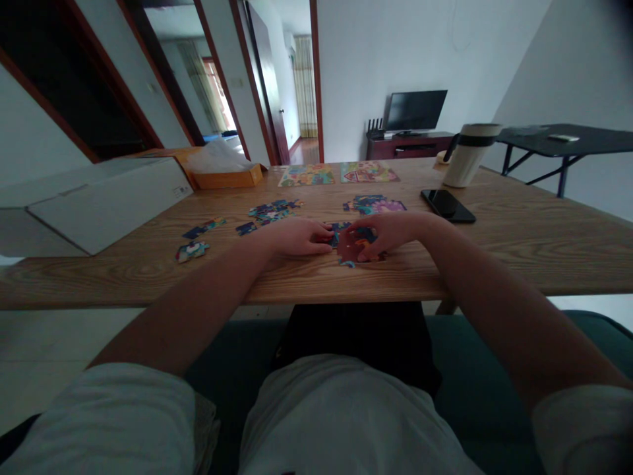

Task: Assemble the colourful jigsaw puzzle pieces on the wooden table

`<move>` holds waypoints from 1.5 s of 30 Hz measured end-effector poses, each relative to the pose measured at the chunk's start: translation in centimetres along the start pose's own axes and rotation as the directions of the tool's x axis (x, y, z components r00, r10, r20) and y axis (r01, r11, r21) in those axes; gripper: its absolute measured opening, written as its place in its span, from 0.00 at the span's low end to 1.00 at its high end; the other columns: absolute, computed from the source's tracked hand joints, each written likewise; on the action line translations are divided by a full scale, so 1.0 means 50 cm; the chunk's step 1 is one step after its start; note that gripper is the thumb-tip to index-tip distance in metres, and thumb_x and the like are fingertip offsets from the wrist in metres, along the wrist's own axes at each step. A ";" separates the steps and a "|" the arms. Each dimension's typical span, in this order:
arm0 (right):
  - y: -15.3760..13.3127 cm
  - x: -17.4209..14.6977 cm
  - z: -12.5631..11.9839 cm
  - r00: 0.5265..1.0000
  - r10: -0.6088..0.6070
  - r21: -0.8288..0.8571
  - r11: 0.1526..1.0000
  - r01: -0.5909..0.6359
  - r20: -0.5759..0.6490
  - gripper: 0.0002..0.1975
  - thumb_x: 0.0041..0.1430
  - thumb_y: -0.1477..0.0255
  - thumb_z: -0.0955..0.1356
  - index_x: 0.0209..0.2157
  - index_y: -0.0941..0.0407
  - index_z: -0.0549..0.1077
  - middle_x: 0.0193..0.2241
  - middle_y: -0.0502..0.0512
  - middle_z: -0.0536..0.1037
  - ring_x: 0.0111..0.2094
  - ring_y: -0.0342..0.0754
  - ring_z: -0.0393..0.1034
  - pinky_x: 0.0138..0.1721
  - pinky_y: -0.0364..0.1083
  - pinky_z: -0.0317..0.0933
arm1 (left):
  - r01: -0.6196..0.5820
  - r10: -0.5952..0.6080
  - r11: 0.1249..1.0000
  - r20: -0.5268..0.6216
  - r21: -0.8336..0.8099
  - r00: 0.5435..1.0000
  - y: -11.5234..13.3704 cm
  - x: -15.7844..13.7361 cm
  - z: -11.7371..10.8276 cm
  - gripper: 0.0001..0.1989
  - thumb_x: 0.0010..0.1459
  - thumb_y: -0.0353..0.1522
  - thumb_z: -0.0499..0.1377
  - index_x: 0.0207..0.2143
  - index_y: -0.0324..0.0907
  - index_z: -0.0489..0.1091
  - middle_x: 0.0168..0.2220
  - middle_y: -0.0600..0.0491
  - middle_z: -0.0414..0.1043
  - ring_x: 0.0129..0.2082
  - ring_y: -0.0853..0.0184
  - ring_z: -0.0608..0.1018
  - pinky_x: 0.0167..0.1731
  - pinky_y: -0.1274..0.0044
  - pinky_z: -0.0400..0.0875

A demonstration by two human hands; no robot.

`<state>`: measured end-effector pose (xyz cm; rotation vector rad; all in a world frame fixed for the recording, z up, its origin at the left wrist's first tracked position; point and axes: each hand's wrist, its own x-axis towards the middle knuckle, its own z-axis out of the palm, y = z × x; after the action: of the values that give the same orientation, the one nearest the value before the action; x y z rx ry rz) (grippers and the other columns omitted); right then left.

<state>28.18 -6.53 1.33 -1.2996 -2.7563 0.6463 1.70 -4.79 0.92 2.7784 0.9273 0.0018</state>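
Both your hands are at the partly joined puzzle (349, 249), which lies on the wooden surface (297, 284) near its front edge; take that puzzle as the landmark. Your left hand (311, 237) is at the puzzle's left side, fingers bent, thumb close under them; cannot tell if a piece is pinched there. Your right hand (372, 239) arches over the puzzle's right part, fingers curved, a gap showing between forefinger and thumb, tips down on or close to the pieces. Cannot tell if it grips one.

Behind the puzzle and to its left: a loose pile of pieces (275, 210). Behind it, slightly right: a second pile (374, 204), blues and some purple. Farther behind: two picture sheets (306, 175), side by side and flat.

Well left of the puzzle: a few stray pieces (192, 251), then a long white box (113, 208). Behind that, an orange box (227, 179) with clear plastic in it. Right of the puzzle and farther back: a dark phone (448, 206), lying flat; beyond it a pale mug (467, 161) with a dark band.
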 end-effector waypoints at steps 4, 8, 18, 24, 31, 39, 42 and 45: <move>0.005 0.002 0.001 1.000 0.001 -0.025 1.000 -0.001 -0.004 0.36 0.46 0.49 0.75 0.58 0.44 0.75 0.51 0.51 0.81 0.51 0.62 0.75 0.52 0.55 0.68 | 0.009 -0.008 0.999 -0.018 0.045 1.000 -0.005 0.001 0.002 0.25 0.60 0.48 0.59 0.56 0.48 0.74 0.50 0.50 0.79 0.47 0.58 0.79 0.48 0.72 0.68; 0.006 0.003 0.000 1.000 -0.007 -0.019 1.000 0.007 0.003 0.36 0.46 0.49 0.75 0.58 0.44 0.75 0.51 0.51 0.81 0.51 0.62 0.76 0.51 0.55 0.69 | -0.026 0.027 1.000 -0.032 0.009 0.999 -0.013 0.000 0.003 0.24 0.61 0.45 0.60 0.57 0.47 0.73 0.49 0.50 0.79 0.45 0.60 0.80 0.46 0.74 0.69; 0.007 0.003 0.001 1.000 -0.020 -0.009 1.000 0.020 0.015 0.36 0.49 0.50 0.74 0.59 0.45 0.74 0.52 0.52 0.81 0.50 0.60 0.76 0.50 0.53 0.69 | -0.130 0.130 0.991 0.001 0.021 0.992 0.002 -0.003 0.002 0.20 0.63 0.36 0.58 0.56 0.61 0.75 0.59 0.60 0.75 0.57 0.62 0.76 0.57 0.74 0.65; 0.004 0.000 -0.001 1.000 -0.011 -0.020 1.000 0.011 0.013 0.33 0.50 0.49 0.73 0.58 0.44 0.75 0.51 0.52 0.82 0.49 0.60 0.76 0.49 0.53 0.69 | -0.127 0.127 0.992 0.039 -0.002 0.991 -0.004 -0.005 0.000 0.20 0.65 0.38 0.56 0.58 0.59 0.74 0.58 0.58 0.76 0.54 0.62 0.77 0.55 0.74 0.65; 0.010 0.000 -0.002 0.995 0.052 -0.103 0.993 -0.061 -0.088 0.31 0.55 0.51 0.72 0.57 0.50 0.76 0.50 0.57 0.82 0.48 0.60 0.77 0.48 0.52 0.69 | 0.115 -0.113 0.991 -0.032 0.066 0.993 -0.012 -0.006 -0.005 0.30 0.70 0.49 0.46 0.66 0.46 0.65 0.62 0.49 0.72 0.58 0.60 0.75 0.56 0.74 0.64; 0.087 0.019 -0.014 0.863 0.113 0.012 0.992 -0.123 -0.492 0.21 0.65 0.56 0.67 0.52 0.53 0.77 0.48 0.60 0.82 0.46 0.57 0.77 0.49 0.55 0.70 | 0.039 -0.052 0.993 0.123 0.107 0.991 0.057 0.040 0.048 0.48 0.64 0.60 0.42 0.75 0.38 0.39 0.75 0.45 0.33 0.74 0.52 0.41 0.70 0.63 0.38; 0.108 0.023 -0.015 0.863 0.162 0.054 0.986 -0.155 -0.478 0.20 0.64 0.56 0.68 0.50 0.53 0.78 0.46 0.60 0.83 0.44 0.57 0.78 0.47 0.55 0.71 | 0.042 -0.056 0.994 0.144 0.098 0.988 0.061 0.045 0.050 0.50 0.63 0.61 0.42 0.75 0.38 0.39 0.75 0.45 0.33 0.74 0.51 0.41 0.70 0.61 0.37; 0.110 0.021 -0.017 0.884 0.173 0.051 0.984 -0.168 -0.435 0.19 0.64 0.58 0.68 0.50 0.53 0.78 0.45 0.60 0.83 0.44 0.56 0.78 0.47 0.53 0.70 | 0.063 -0.077 0.993 0.146 0.098 0.986 0.055 0.041 0.042 0.50 0.63 0.61 0.41 0.75 0.37 0.40 0.75 0.44 0.34 0.74 0.53 0.42 0.70 0.63 0.38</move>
<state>31.71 -2.32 -0.14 -1.4827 -2.2910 0.3196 5.11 -6.15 -0.72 2.7818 1.0098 -0.2639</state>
